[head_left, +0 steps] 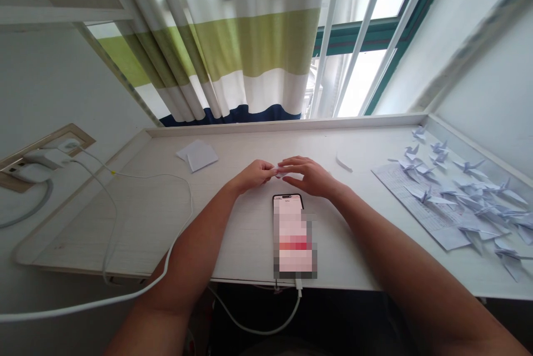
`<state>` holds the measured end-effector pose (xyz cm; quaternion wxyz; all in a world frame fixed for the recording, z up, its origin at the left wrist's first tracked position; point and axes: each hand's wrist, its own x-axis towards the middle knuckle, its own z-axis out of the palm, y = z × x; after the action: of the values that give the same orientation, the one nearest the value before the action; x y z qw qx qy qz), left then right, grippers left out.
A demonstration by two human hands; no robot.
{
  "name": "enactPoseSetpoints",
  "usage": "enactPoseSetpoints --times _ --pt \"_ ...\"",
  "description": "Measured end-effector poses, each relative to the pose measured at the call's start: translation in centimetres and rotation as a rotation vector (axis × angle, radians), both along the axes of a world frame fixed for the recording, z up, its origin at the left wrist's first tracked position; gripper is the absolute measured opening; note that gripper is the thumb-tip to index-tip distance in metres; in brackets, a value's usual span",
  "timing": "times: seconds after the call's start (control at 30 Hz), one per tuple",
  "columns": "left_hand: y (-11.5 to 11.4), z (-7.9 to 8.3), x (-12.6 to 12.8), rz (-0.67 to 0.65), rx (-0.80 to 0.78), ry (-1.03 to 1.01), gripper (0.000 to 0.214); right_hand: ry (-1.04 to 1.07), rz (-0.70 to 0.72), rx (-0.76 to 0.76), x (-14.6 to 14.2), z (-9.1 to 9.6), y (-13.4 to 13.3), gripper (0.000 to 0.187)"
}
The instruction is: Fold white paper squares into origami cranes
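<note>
A small piece of folded white paper (276,172) is between my two hands, a little beyond the phone. My left hand (255,175) is closed and pinches the paper's left side between thumb and fingers. From the right, my right hand (311,176) reaches over the same paper, its fingers bent around the other end. Most of the paper is hidden by the fingers, so its folded shape cannot be made out. Just below the hands lies a phone (288,228) with its screen lit and partly blurred.
Several folded paper cranes (427,196) cover the right side of the white desk (245,234), some on a printed sheet (410,206). Square papers (202,156) lie back left, a curved paper strip (343,162) back right. A white cable (179,239) crosses my left forearm; another (298,288) joins the phone.
</note>
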<state>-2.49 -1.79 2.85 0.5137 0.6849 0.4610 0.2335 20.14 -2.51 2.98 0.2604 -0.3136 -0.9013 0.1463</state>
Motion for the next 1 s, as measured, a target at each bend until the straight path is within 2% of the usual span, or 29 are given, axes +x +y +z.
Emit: enactPoseSetpoints --times 0.13,0.3,0.37,0.5,0.6,0.83,1.0 --pt "0.2 -0.5 0.0 0.033 0.093 0.174 0.037 -0.087 -0.01 -0.042 0.1 -0.9 0.6 0.026" --pt "0.5 -0.8 -0.7 0.184 0.409 0.539 0.03 -0.141 -0.032 -0.075 0.2 -1.6 0.8 0.024" --pt "0.7 -0.8 -1.1 0.111 0.557 0.512 0.03 -0.158 -0.04 -0.03 0.0 -1.7 0.8 0.025" --pt "1.1 -1.1 -1.3 -0.152 0.759 0.372 0.019 -0.21 -0.042 0.03 -0.5 -1.8 0.6 0.029" --pt "1.1 -1.3 -1.0 -0.225 0.758 0.39 0.023 -0.225 -0.056 0.024 -0.7 -1.9 0.6 0.028" --pt "0.6 -0.9 -0.4 -0.252 0.796 0.484 0.02 -0.221 -0.125 0.061 -0.8 -1.9 0.6 0.023" --pt "0.8 -1.2 -0.3 -0.247 0.734 0.512 0.024 -0.187 -0.073 0.058 -0.9 -1.8 0.7 0.022"
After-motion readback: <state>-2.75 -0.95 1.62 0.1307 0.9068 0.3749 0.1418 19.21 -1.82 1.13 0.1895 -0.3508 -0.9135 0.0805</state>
